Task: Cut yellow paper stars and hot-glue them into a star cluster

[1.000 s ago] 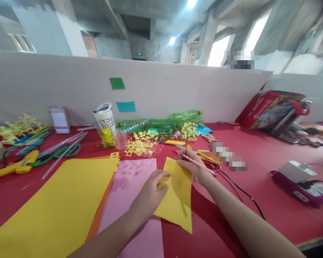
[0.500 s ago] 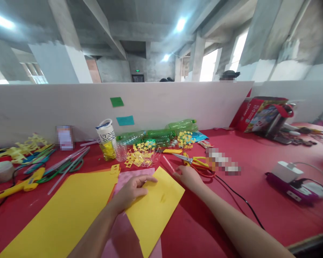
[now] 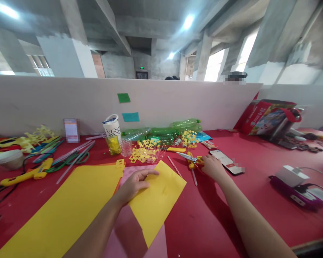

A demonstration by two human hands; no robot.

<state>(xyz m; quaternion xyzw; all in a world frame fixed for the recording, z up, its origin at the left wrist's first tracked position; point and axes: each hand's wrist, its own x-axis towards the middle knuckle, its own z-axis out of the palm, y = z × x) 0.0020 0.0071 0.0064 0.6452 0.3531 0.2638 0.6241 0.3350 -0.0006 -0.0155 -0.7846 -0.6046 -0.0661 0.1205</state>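
No word can be read for certain. On the white cup (image 3: 111, 128), by the far edge of the table (image 3: 204, 222), one dark stroke resembles a 7, though it may be only pattern. The red box (image 3: 254, 116), near the far right corner, bears pale lettering too small to make out. Text on the flat phone (image 3: 226, 162) is blurred. Beyond the table glows a green sign (image 3: 141, 67), its marking unreadable.

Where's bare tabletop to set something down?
Bare red table lies between the smaller yellow sheet in the left hand and the right forearm, and between that forearm and the purple power strip. It's crowded around the right hand, with scissors and a phone close by, and along the green bottles.
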